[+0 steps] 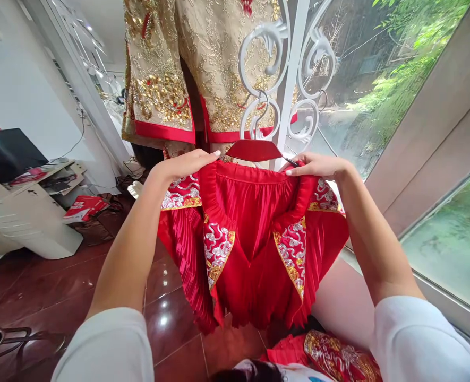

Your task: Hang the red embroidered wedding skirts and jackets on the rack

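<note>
Two bare hands hold up a red skirt in front of me, one at each end of its gathered waistband. The left hand [190, 162] is closed over the band, most of its fingers hidden from where I stand; the right hand [318, 165] grips the other end, its fingertips beside the dark end of a hanger. That red hanger [254, 150] sits just above the waistband, its hook up against the white scrollwork [296, 58]; whether it is caught there, I cannot tell. The skirt [250, 254] hangs between the forearms, above the dark red floor tiles [171, 313], pleated, with silver and gold embroidery on its pointed panels. Behind it hangs a gold garment [235, 69] with sequins and a red hem. To the right is a window [362, 79] with greenery outside. Low down, near the white sleeve [421, 339], lies more embroidered red cloth [334, 350]. Over to the left, a black screen [9, 154] stands by a white desk [27, 223], and a red box [85, 208] lies nearby.
</note>
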